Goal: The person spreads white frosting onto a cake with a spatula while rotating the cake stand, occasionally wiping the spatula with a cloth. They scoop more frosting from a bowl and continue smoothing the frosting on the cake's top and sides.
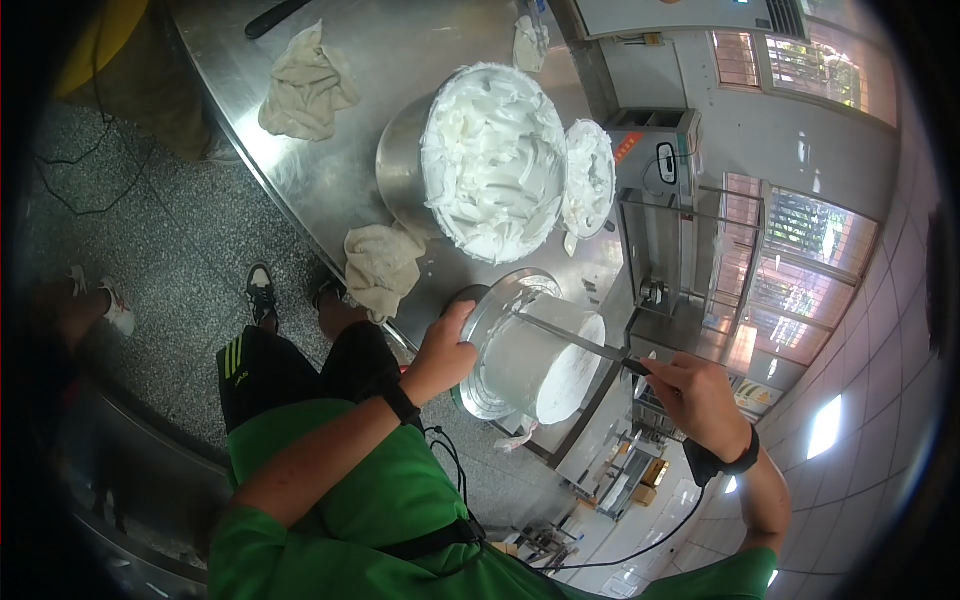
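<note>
A tall round cake [545,365] coated in white cream stands on a metal turntable [480,350]. My left hand [443,352] is at the turntable's rim, its fingers curled against the edge. In my right hand [692,395] is the black handle of a long spatula [570,335], whose metal blade lies along the side of the cake. A large metal bowl [400,165] heaped with white cream [495,160] sits beside the turntable. Next to it is a smaller container of cream [590,180].
Crumpled cloths [308,85] [382,268] [530,45] lie on the steel table [370,50], with a black-handled tool [275,18] near its edge. Another person's legs and shoes [118,308] show at the left. Shelves and equipment [655,150] stand beyond the table.
</note>
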`<state>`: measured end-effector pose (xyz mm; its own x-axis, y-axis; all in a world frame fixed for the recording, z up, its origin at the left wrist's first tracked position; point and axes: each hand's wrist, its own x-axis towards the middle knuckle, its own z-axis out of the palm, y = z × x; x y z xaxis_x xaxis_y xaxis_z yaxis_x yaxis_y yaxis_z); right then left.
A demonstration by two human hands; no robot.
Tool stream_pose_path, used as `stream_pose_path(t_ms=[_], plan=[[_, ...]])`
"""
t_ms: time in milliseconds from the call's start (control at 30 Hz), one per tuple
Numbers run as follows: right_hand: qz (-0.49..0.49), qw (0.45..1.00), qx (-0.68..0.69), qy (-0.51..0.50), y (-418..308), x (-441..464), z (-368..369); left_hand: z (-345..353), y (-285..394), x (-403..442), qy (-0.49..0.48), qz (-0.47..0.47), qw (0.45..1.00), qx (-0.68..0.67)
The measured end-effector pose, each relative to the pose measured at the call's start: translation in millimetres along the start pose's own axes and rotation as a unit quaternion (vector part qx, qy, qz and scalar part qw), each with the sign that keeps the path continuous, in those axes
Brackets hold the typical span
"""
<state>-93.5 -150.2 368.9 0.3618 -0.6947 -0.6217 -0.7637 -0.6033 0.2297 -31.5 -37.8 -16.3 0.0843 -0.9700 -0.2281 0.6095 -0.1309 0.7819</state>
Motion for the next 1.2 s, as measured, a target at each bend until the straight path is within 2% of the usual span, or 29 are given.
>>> stream_pose_path(t_ms=[367, 567, 633, 667, 733, 767, 833, 867, 933, 967, 1000, 1067, 1100, 1133, 1167, 1200], plan=[[0.024, 0.997, 0.078, -0.017, -1.9, 3.7, -4.4, -1.3, -5.3, -10.7, -0.001, 0.016, 1.0, -0.006], [0.021, 0.994, 0.101, -0.027, -2.0, 2.0, -3.5, -4.2, -4.0, -16.4, -0.008, -0.016, 1.0, -0.009], [0.07, 0.979, 0.192, 0.004, -1.5, -2.7, 0.1, -4.3, -0.8, -17.6, -0.013, -0.037, 0.998, -0.042], [0.069, 0.979, 0.193, 0.006, -0.9, -5.8, -1.9, -4.7, 1.7, -18.1, -0.013, -0.036, 0.998, -0.04], [0.158, 0.953, 0.257, -0.034, 4.3, -15.4, -10.6, -7.1, 4.3, -20.2, -0.015, -0.05, 0.998, -0.03], [0.155, 0.952, 0.261, -0.027, 12.8, -22.7, -8.5, -9.6, 5.6, -20.2, -0.017, -0.045, 0.999, -0.024], [0.177, 0.9, 0.395, -0.047, 28.5, -42.4, 2.8, -16.3, 6.4, -19.9, -0.065, -0.118, 0.989, -0.054], [0.172, 0.899, 0.401, -0.036, 25.3, -51.6, 3.5, -19.7, 10.2, -20.9, -0.069, -0.109, 0.991, -0.043], [0.282, 0.82, 0.495, -0.05, 14.1, -71.4, 4.4, -30.3, 24.5, -22.5, -0.055, -0.135, 0.981, 0.131], [0.287, 0.78, 0.556, -0.025, 7.4, -81.2, 10.5, -39.8, 33.4, -23.8, -0.048, -0.113, 0.977, 0.176], [0.265, 0.762, 0.59, -0.018, 13.4, -96.7, 30.3, -50.8, 37.5, -26.0, -0.048, -0.103, 0.975, 0.193], [0.275, 0.733, 0.622, 0.029, -2.8, -114.7, 59.7, -74.5, 46.1, -26.8, -0.128, -0.162, 0.968, 0.142], [0.238, 0.758, 0.6, 0.094, -15.9, -119.6, 79.6, -84.4, 66.7, -26.6, -0.159, -0.198, 0.955, 0.153], [0.204, 0.777, 0.574, 0.159, -32.5, -120.3, 100.7, -92.7, 87.3, -28.5, -0.16, -0.193, 0.953, 0.171], [0.194, 0.732, 0.623, 0.199, -53.0, -118.2, 118.7, -100.1, 105.6, -33.0, -0.148, -0.23, 0.952, 0.135], [0.155, 0.776, 0.546, 0.274, -72.3, -106.8, 135.9, -108.2, 117.6, -36.5, -0.137, -0.267, 0.949, 0.098]])
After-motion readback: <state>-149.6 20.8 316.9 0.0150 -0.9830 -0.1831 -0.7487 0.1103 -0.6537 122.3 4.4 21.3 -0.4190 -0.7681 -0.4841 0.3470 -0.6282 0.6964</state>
